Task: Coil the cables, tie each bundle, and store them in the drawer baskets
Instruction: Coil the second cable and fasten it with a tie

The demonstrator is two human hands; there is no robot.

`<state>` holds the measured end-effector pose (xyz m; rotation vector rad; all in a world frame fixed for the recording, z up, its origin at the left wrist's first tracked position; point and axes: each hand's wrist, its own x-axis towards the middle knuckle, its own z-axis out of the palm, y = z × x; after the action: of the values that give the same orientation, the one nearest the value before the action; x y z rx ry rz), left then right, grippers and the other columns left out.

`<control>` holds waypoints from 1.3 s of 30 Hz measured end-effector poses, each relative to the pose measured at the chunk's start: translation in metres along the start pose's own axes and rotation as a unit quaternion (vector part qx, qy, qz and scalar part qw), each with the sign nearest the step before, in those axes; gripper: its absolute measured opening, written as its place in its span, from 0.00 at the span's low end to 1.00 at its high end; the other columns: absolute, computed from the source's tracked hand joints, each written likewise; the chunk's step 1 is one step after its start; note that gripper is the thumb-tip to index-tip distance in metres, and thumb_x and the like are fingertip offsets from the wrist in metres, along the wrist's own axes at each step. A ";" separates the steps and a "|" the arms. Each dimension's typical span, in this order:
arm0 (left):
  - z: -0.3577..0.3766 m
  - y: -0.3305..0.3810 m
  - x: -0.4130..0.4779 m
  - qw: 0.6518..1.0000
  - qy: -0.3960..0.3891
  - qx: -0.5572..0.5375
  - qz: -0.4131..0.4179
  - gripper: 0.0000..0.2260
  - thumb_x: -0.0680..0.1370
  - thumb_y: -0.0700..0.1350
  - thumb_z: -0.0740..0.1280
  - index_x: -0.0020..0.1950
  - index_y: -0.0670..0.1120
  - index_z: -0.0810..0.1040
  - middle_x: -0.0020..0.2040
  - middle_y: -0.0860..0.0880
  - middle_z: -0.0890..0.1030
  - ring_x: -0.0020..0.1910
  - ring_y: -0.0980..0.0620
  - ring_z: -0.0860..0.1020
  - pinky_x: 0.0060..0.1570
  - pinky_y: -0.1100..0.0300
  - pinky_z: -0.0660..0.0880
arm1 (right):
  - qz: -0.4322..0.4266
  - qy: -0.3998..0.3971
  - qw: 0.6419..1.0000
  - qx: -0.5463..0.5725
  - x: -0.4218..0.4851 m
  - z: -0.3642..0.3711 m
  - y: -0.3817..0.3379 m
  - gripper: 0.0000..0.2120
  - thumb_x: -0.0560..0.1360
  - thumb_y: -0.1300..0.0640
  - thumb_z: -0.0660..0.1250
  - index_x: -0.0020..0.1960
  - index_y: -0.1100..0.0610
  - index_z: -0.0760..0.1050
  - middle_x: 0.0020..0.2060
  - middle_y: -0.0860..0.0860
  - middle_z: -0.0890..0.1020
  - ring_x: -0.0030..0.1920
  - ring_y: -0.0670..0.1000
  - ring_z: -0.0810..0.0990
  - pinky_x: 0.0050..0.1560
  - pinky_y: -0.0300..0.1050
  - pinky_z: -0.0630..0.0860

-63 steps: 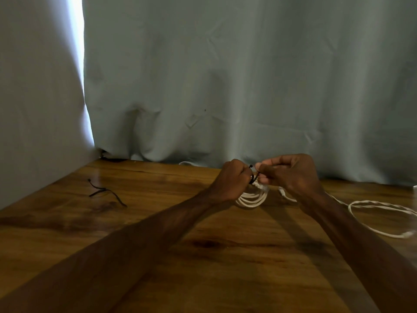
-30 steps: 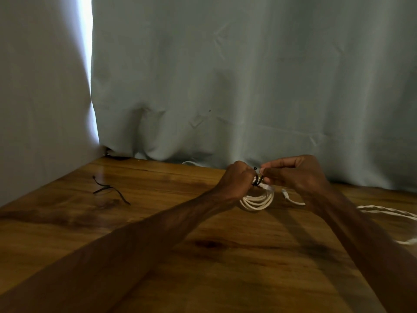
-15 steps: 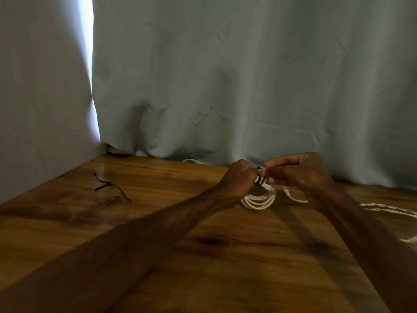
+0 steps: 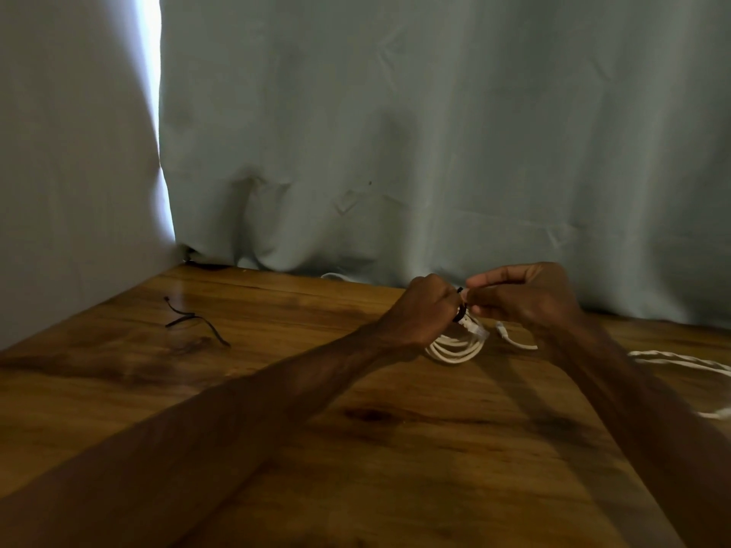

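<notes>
Coil (image 4: 455, 348) of white cable, several loops, right of centre and near the back edge of the table (image 4: 356, 448). Gripped at its top in the left hand (image 4: 421, 310), fingers clenched round the bundle. Lower loops hanging down to the wood or just above it; cannot tell which. One plug poking out on the coil's right side.

Black tie (image 4: 459, 315) wrapped round the top of the coil, between the two hands. Pinched at its upper end by thumb and forefinger of the right hand (image 4: 526, 298), other fingers curled in. Hands close together, knuckles facing, both forearms stretched out over the table.

Just right of the coil, below the right hand, a second white plug (image 4: 502, 330) lying on the wood, its lead running under the right wrist. Farther right, at the frame's edge, loose cable (image 4: 680, 359), white and twisted, lying in a wide curve.

Well apart on the left, thin black spare ties (image 4: 194, 320), crossed over each other, flat on the table.

Behind everything, a pale grey-green curtain (image 4: 395, 132) reaching down to the table's back edge, with a bright gap (image 4: 152, 73) of light at the left.
</notes>
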<state>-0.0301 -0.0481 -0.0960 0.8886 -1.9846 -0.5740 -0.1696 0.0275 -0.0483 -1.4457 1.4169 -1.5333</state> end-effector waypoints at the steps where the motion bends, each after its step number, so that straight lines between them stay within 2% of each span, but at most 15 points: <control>1: -0.001 -0.001 0.000 1.000 0.000 0.003 0.006 0.18 0.82 0.41 0.61 0.35 0.34 0.77 0.30 0.41 0.76 0.28 0.51 0.72 0.30 0.51 0.67 | 0.000 0.002 1.000 0.004 0.000 0.000 0.000 0.08 0.69 0.73 0.76 0.48 0.70 0.83 0.41 0.64 0.87 0.35 0.53 0.87 0.36 0.38 0.83; 5: -0.001 -0.006 0.002 0.999 0.003 0.016 0.028 0.18 0.83 0.41 0.60 0.34 0.37 0.77 0.28 0.46 0.74 0.26 0.53 0.69 0.28 0.53 0.66 | 0.015 0.009 1.000 0.021 -0.001 0.002 0.001 0.09 0.68 0.73 0.76 0.48 0.70 0.83 0.41 0.65 0.86 0.35 0.54 0.87 0.35 0.38 0.83; 10: 0.001 -0.006 0.002 0.999 0.026 0.020 0.028 0.18 0.81 0.40 0.61 0.32 0.37 0.76 0.28 0.45 0.74 0.26 0.52 0.69 0.29 0.51 0.67 | 0.029 0.012 0.999 0.036 0.000 0.001 0.001 0.09 0.69 0.73 0.76 0.48 0.71 0.82 0.43 0.66 0.86 0.37 0.57 0.86 0.38 0.40 0.85; 13: 0.003 -0.009 0.003 0.999 0.035 0.011 0.012 0.19 0.81 0.42 0.62 0.33 0.35 0.75 0.30 0.40 0.75 0.28 0.48 0.71 0.32 0.45 0.70 | 0.032 0.013 0.999 0.033 0.001 0.000 0.001 0.09 0.69 0.73 0.77 0.48 0.70 0.83 0.42 0.66 0.86 0.36 0.56 0.87 0.38 0.41 0.85; 17: 0.004 -0.010 0.004 0.999 0.039 0.005 -0.001 0.18 0.81 0.43 0.62 0.33 0.36 0.75 0.30 0.45 0.74 0.30 0.50 0.71 0.35 0.43 0.71 | 0.036 0.015 0.999 0.033 0.003 -0.001 0.003 0.09 0.69 0.72 0.76 0.48 0.70 0.83 0.42 0.65 0.86 0.38 0.57 0.87 0.40 0.42 0.85; 22: 0.003 -0.009 0.003 0.999 0.034 0.000 0.003 0.19 0.81 0.42 0.62 0.31 0.38 0.75 0.29 0.42 0.75 0.29 0.49 0.71 0.34 0.43 0.70 | 0.038 0.016 0.999 0.034 0.003 0.000 0.003 0.09 0.68 0.73 0.77 0.48 0.71 0.83 0.42 0.65 0.86 0.37 0.56 0.87 0.38 0.41 0.85; 26: 0.004 -0.006 0.001 1.000 0.029 -0.006 0.008 0.19 0.82 0.41 0.61 0.33 0.35 0.76 0.30 0.40 0.76 0.29 0.49 0.71 0.31 0.46 0.69 | 0.039 0.016 0.998 0.036 0.003 0.000 0.003 0.10 0.68 0.73 0.77 0.48 0.71 0.82 0.42 0.66 0.86 0.35 0.55 0.87 0.36 0.40 0.84; 31: 0.001 -0.007 0.002 0.999 0.010 0.019 0.036 0.19 0.82 0.40 0.61 0.31 0.40 0.74 0.27 0.47 0.72 0.26 0.53 0.68 0.28 0.56 0.63 | 0.034 0.017 0.999 0.035 0.002 0.000 0.004 0.10 0.68 0.73 0.77 0.48 0.72 0.82 0.43 0.66 0.86 0.35 0.54 0.87 0.35 0.39 0.83; 39: -0.009 -0.015 0.005 0.989 -0.004 0.098 0.110 0.18 0.81 0.44 0.59 0.33 0.40 0.77 0.29 0.45 0.77 0.27 0.52 0.71 0.31 0.52 0.67 | 0.060 -0.008 0.996 0.068 0.001 0.002 0.006 0.11 0.69 0.73 0.75 0.51 0.72 0.81 0.44 0.65 0.86 0.37 0.54 0.87 0.37 0.39 0.84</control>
<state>-0.0183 -0.0618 -0.0990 0.7691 -2.1381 -0.2593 -0.1688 0.0249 -0.0538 -1.2664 1.3370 -1.5085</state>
